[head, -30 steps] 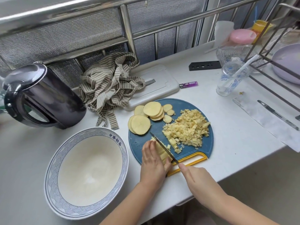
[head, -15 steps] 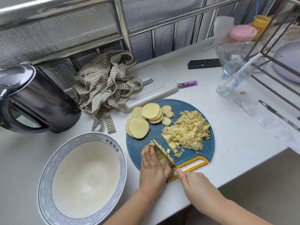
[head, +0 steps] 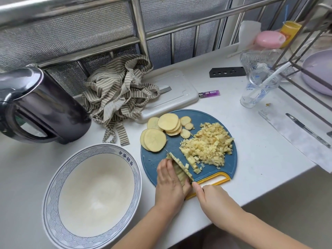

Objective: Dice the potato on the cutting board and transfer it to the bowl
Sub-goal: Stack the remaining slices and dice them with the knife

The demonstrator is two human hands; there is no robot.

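Potato strips (head: 180, 174) at near end of cutting board (head: 154, 161), pinned under left hand (head: 170, 186), fingers curled over them. Right hand (head: 213, 203) just beside it, wrapped round handle of knife (head: 178, 164), forefinger laid along the spine; handle itself hidden. Blade down across the strips, close against left fingertips, fresh cubes on its right side.

Step in hand, as judged: cross-cutting strips into dice, partway through the bundle. Next move, as judged: lift blade, shift slightly toward left hand, draw fingertips back to match, cut again. Little strip showing ahead of the fingers, so care with the knuckles.

Yellow board handle (head: 208, 182) close to counter edge (head: 233, 209); no spare room on near side. Bowl (head: 53, 186) left of board, near but apart, no dice in it; transfer not yet begun.

Diced pile (head: 208, 142) on right half of board, reaching almost to its rim; some risk of cubes spilling if pushed. Uncut slices (head: 154, 140) stacked at far left, more cutting pending. Bare counter to right of board.

Farther back: kettle (head: 41, 106), striped cloth (head: 118, 94), white board (head: 176, 94), lighter (head: 209, 93), none in the way of the cutting.
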